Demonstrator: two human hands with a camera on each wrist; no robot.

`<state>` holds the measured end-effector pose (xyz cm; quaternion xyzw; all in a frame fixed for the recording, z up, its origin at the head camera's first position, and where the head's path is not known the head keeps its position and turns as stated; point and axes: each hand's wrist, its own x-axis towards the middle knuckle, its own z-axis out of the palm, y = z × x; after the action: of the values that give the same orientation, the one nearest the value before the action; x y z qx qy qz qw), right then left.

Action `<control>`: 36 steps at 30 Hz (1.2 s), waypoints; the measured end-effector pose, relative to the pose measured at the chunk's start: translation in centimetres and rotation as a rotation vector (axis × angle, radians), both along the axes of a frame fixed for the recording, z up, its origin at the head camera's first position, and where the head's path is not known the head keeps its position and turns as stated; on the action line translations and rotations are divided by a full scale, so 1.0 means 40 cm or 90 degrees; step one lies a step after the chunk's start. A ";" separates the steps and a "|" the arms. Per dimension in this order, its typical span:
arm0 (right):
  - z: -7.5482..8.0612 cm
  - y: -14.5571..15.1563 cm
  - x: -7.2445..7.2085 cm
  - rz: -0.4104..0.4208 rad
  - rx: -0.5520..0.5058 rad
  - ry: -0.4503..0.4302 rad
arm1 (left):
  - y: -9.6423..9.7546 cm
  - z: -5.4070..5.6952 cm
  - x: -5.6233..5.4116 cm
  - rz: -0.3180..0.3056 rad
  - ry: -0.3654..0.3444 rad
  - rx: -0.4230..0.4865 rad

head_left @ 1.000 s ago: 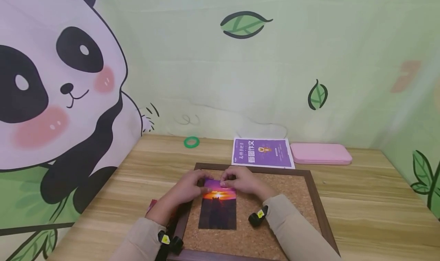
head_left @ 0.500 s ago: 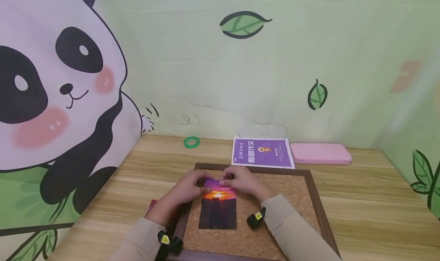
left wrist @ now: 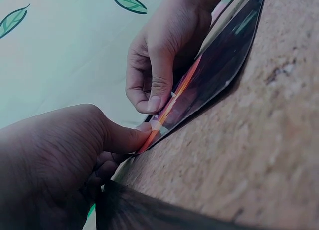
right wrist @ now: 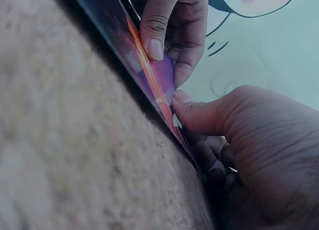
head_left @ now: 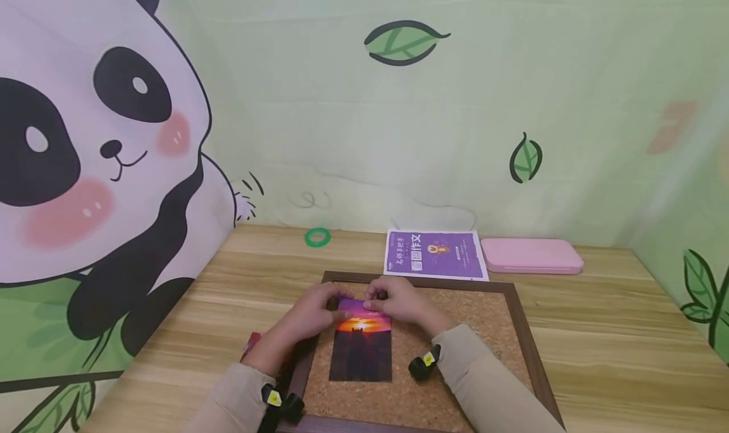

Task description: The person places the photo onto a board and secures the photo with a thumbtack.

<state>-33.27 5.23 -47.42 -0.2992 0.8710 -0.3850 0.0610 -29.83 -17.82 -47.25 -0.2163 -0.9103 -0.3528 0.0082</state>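
A glossy sunset photo (head_left: 361,351), purple and orange above and dark below, is over the left part of a framed cork board (head_left: 455,370). My left hand (head_left: 310,313) pinches its upper left side, thumb on the printed face. At the top edge toward the right, my right hand (head_left: 401,300) pinches the photo between thumb and curled fingers. In the left wrist view the photo (left wrist: 214,65) stands tilted up off the cork, its edge close over the surface. The right wrist view has both thumbs close together on the photo (right wrist: 142,65); the fingertips behind it are partly hidden.
Behind the board's dark frame (head_left: 455,282) lies a purple booklet (head_left: 438,254), with a pink case (head_left: 532,256) beside it. A green ring (head_left: 317,237) is at the back of the wooden table (head_left: 615,332). Something red (head_left: 252,341) shows partly under my left forearm.
My right hand and wrist have shifted very slightly left. The photo, the left hand and the board look the same.
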 end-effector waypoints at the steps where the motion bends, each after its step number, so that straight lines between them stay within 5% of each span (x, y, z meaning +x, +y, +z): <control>1: -0.001 0.000 -0.001 0.001 0.002 0.001 | 0.000 -0.001 0.000 0.001 0.001 0.002; 36: 0.024 -0.001 0.017 0.003 -0.005 0.009 | 0.003 0.005 0.006 0.012 -0.005 0.005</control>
<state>-32.61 5.20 -46.47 -0.3042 0.8692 -0.3858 0.0549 -29.60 -17.70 -47.06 -0.2064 -0.9110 -0.3569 0.0091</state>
